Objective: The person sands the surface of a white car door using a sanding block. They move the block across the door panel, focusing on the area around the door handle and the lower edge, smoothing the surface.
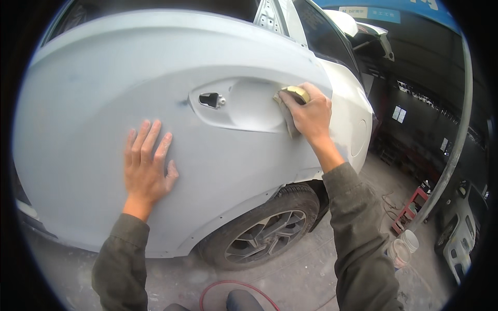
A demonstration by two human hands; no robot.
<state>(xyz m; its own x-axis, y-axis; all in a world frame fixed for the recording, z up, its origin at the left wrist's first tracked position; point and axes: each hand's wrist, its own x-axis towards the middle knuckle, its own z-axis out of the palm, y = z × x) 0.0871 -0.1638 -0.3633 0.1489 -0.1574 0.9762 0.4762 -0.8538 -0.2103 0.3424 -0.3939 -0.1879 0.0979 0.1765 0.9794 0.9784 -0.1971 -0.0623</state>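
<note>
A grey-primed car door [88,124] fills the space before me, its surface matte with dusty patches. My left hand [145,166] lies flat on it with fingers spread, whitened by dust. Farther right, my right hand [315,115] grips a yellow sanding block [298,93] with a sheet of sandpaper [288,118] hanging below it. The block touches the panel at the right end of the handle recess [254,103]. A dark opening [209,100] shows at the recess's left end. My fingertips partly cover the block.
Below the door's right side is the rear wheel [267,236]. A red hose [236,282] curves over the floor by my feet. To the right stand white buckets [399,253], a red rack [412,207], a slanting post [451,160] and another vehicle's body part [459,241].
</note>
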